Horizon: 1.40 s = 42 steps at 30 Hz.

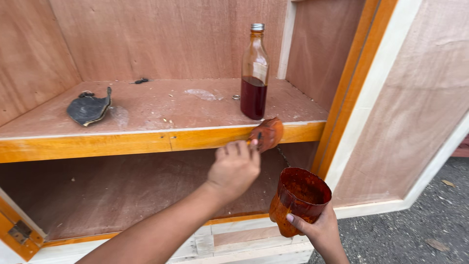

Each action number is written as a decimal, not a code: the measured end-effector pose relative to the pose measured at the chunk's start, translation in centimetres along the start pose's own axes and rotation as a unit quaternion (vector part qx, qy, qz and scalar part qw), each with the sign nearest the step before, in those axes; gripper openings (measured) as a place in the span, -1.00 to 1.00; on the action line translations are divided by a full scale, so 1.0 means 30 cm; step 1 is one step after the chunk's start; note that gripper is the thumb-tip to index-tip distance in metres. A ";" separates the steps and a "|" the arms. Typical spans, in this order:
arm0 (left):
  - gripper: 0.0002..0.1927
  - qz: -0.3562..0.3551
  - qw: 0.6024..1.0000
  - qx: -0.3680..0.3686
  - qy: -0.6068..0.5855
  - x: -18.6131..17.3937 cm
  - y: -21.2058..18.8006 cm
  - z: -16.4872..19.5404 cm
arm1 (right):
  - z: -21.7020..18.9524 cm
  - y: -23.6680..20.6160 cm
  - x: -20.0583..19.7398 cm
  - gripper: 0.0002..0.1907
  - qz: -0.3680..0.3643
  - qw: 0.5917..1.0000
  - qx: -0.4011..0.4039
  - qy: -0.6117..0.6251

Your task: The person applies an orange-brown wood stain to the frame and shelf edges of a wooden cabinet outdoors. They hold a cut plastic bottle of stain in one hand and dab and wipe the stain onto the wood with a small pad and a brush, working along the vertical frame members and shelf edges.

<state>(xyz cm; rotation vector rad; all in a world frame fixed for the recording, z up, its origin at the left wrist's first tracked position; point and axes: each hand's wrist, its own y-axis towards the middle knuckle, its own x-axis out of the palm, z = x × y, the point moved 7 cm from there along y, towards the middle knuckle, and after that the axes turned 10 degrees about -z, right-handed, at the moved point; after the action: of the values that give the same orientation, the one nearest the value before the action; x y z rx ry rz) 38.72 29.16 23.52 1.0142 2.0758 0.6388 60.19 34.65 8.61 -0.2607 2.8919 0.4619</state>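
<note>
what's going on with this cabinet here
A person is at an open plywood cabinet. The left hand presses a stain-soaked pad against the orange front edge of the upper shelf. The right hand holds a stained cut-off container below it. On the shelf stand a glass bottle, partly full of dark red liquid, and a dark scrap to the left. The cabinet door is swung open at the right.

A stain-soaked orange-brown pad [266, 133] is pressed flat against the shelf's front edge [146, 142], near its right end. Below it, a cut-off, stain-coated cup [298, 198] tilts, mouth open.
</note>
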 end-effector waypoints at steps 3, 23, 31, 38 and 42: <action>-0.76 0.028 0.998 -0.024 -0.040 -0.025 0.119 0.129 | 0.006 -0.019 -0.049 0.04 0.012 1.000 -0.010 -0.005; -0.68 0.039 0.989 -0.052 -0.129 -0.013 0.145 0.185 | 0.016 -0.069 -0.252 0.00 0.066 0.997 -0.038 -0.019; -0.78 0.076 0.988 -0.025 -0.133 0.032 0.196 0.253 | 0.011 -0.063 -0.256 -0.02 0.047 0.998 -0.029 0.020; -0.58 -0.013 0.991 -0.004 -0.131 0.087 0.032 0.074 | 0.000 -0.044 -0.208 -0.02 0.041 0.998 -0.028 -0.032; -0.56 -0.079 0.993 -0.006 -0.085 0.132 -0.165 -0.097 | -0.014 -0.014 -0.146 -0.04 0.018 0.999 -0.036 -0.016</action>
<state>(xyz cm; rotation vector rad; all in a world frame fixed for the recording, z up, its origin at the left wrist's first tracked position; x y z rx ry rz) 32.52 29.25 20.34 0.8562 1.9754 0.4683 64.42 34.74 9.88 -0.2096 2.8573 0.5707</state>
